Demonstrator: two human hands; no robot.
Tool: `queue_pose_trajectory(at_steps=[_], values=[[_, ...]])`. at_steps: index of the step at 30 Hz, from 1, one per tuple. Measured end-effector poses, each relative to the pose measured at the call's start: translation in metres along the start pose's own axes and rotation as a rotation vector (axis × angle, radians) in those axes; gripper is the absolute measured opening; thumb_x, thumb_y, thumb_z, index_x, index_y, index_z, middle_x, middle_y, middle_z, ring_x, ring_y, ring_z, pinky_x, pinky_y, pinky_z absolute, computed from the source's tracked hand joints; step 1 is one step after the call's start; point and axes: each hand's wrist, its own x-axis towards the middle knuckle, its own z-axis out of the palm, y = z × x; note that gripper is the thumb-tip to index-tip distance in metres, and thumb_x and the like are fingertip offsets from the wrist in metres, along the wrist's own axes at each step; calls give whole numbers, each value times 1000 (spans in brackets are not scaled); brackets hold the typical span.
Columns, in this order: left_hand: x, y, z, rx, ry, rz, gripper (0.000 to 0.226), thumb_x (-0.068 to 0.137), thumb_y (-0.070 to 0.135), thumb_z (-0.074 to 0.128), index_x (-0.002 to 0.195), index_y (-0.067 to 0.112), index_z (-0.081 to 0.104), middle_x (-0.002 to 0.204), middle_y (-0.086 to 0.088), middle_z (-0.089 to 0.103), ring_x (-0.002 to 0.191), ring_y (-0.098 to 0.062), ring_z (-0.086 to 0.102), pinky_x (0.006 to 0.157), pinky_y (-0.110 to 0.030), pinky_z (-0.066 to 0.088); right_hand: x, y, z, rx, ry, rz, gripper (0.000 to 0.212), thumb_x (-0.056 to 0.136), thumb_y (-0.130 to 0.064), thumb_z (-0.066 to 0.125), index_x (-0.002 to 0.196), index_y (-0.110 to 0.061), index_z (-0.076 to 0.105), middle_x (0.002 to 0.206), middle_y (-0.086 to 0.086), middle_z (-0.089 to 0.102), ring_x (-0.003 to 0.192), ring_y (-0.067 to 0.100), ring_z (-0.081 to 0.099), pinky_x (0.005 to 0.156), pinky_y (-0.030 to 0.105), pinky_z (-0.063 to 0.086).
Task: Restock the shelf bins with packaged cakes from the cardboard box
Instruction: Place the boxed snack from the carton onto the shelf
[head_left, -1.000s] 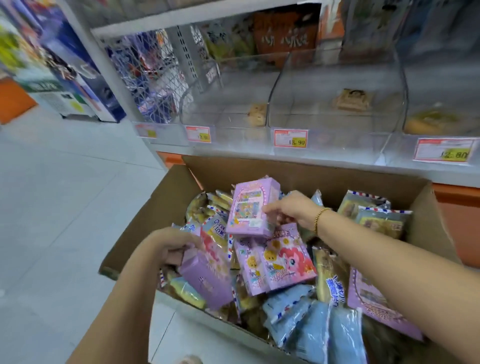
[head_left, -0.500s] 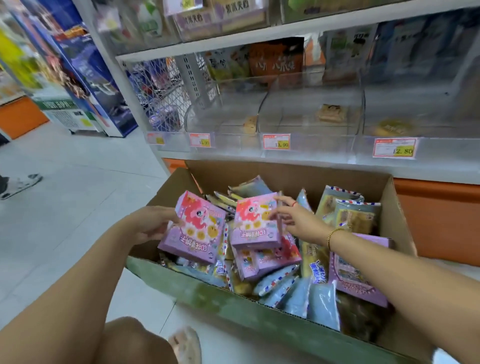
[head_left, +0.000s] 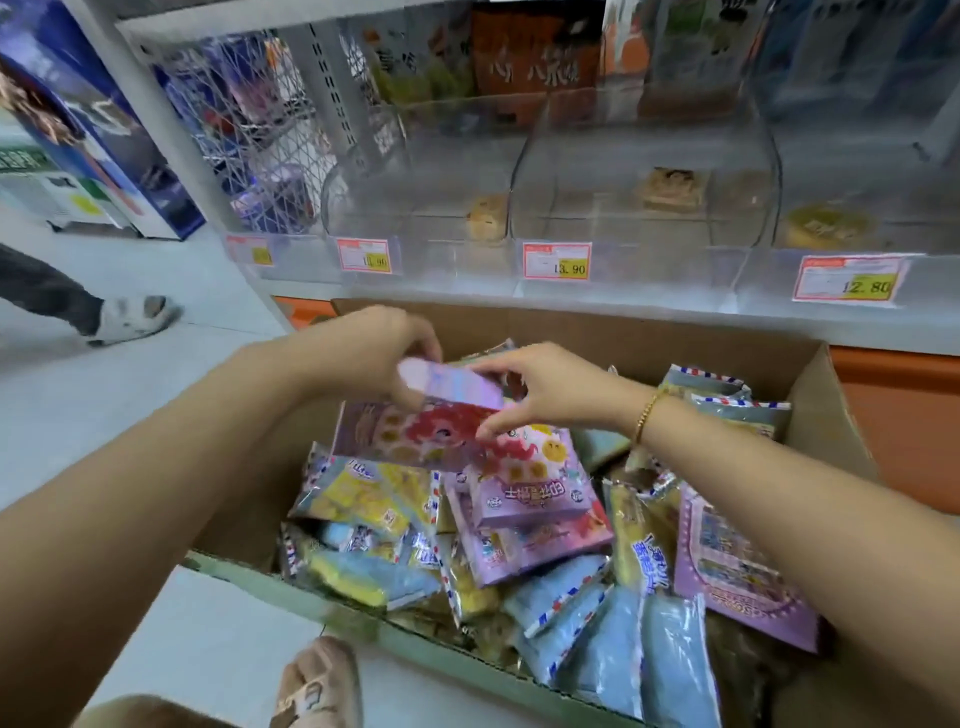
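Above the far half of the cardboard box (head_left: 815, 400), both forearms reach forward and converge, so that the left hand (head_left: 374, 353) and the right hand (head_left: 550, 387) meet over the contents.

1. Left hand: palm down, wrist bent slightly inward. Its fingers (head_left: 418, 338) curl over the upper left end of the pink carton (head_left: 415, 434) and grip it.
2. Right hand: palm down, bracelet (head_left: 645, 415) at the wrist. Its fingers (head_left: 493, 423) are closed in a pinch on the right end of the same carton.
3. Pink carton: held clear of the pile, between the two sets of fingers. Its long axis runs from the left fingers to the right fingers. The printed face is tilted toward the camera and the lilac edge faces up (motion blur prevents telling whether one carton or two stacked cartons are held).
4. Just below the right fingers, a second pink carton (head_left: 530, 493) lies on the pile, its lettering upside down to the viewer.
5. Beyond both sets of fingers stand the clear shelf bins (head_left: 649, 239), each holding a single cake.
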Motion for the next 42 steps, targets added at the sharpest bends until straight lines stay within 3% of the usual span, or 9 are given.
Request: queue_pose_trajectory(at_steps=[4, 8, 11, 13, 22, 29, 36, 39, 42], values=[[7, -8, -10, -185, 73, 10, 50, 74, 25, 81, 117, 22, 56, 109, 7, 64, 100, -12, 60, 79, -21, 46, 4, 2, -2, 175, 70, 157, 39, 70, -36, 83, 101, -17, 69, 101, -3, 71, 87, 12, 64, 78, 26, 51], [4, -40, 9, -518, 411, -258, 94, 66, 36, 86, 143, 17, 37, 142, -7, 46, 126, -24, 48, 104, -36, 38, -6, 9, 14, 969, 196, 490, 25, 79, -14, 76, 97, -1, 66, 87, 9, 72, 77, 18, 67, 72, 24, 57], [0, -50, 35, -1296, 127, -311, 81, 45, 46, 90, 110, 8, 62, 99, -13, 69, 91, -30, 64, 84, -44, 52, -9, -5, 39, 1361, 310, 603, 8, 86, -10, 66, 92, -4, 67, 81, 4, 71, 73, 10, 65, 69, 21, 55], [-1, -47, 54, -1453, 1, -289, 42, 68, 30, 77, 101, 6, 67, 100, -15, 73, 95, -33, 66, 93, -47, 51, -10, -18, 55, 1479, 402, 633, 5, 87, -7, 64, 84, -6, 69, 74, 2, 72, 66, 7, 66, 61, 18, 56], [9, -95, 88, -1465, 76, -263, 17, 86, 9, 66, 103, 6, 62, 100, -15, 72, 83, -26, 70, 79, -40, 53, -39, -40, 114, 1517, 491, 1163, 24, 83, -22, 72, 85, -8, 53, 68, 6, 48, 48, 18, 57, 46, 27, 55], [5, -112, 91, -1530, 122, -208, 18, 88, 2, 63, 105, 3, 60, 96, -12, 70, 76, -20, 70, 54, -26, 56, -22, -64, 128, 1604, 676, 1337, 42, 86, -21, 71, 115, -7, 46, 82, 7, 30, 71, 24, 45, 83, 52, 54], [-1, -136, 90, -1568, 182, -164, 34, 87, 0, 61, 120, -3, 55, 109, -17, 67, 90, -28, 68, 63, -33, 54, -21, -68, 151, 1765, 900, 1245, 55, 86, -11, 69, 136, -8, 46, 143, 19, 34, 125, 44, 44, 96, 56, 46], [-4, -148, 87, -1602, 198, -141, 32, 87, -2, 60, 118, -1, 56, 107, -15, 67, 85, -25, 68, 58, -29, 54, -11, -67, 151, 1772, 1056, 1174, 47, 83, -5, 71, 126, -6, 54, 139, 18, 43, 116, 39, 51, 85, 48, 52], [-5, -159, 82, -1630, 247, -103, 26, 86, -2, 62, 111, 5, 58, 100, -9, 69, 79, -19, 70, 57, -26, 55, -11, -75, 137, 1557, 1070, 1128, 20, 87, -1, 65, 104, -6, 55, 102, 17, 55, 85, 27, 58, 69, 32, 57]])
